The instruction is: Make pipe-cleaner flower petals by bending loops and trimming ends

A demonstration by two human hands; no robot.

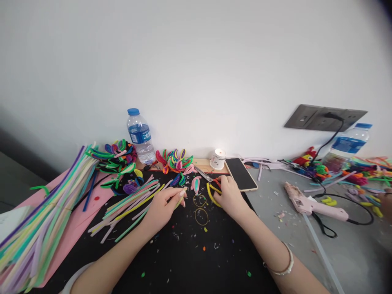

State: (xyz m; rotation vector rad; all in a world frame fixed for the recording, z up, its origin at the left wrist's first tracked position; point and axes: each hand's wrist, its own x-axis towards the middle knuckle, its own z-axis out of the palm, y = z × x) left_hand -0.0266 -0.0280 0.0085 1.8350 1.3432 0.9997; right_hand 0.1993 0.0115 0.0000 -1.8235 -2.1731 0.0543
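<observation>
Below centre, left hand (pixel 162 207) pinches pale strip (pixel 178 203); right hand (pixel 230 197) at scissors (pixel 207 177), hold unclear; dragging could snag yellow strip (pixel 209 192).

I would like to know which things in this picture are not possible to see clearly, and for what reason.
In the head view:
Left hand: its own fingers hide whatever they may pinch.
Scissors: the right hand covers part of the handles, so its grip is unclear.
White cup: print too small to read.
Pipe-cleaner bundle: some lower ends cut off by the left edge.
</observation>
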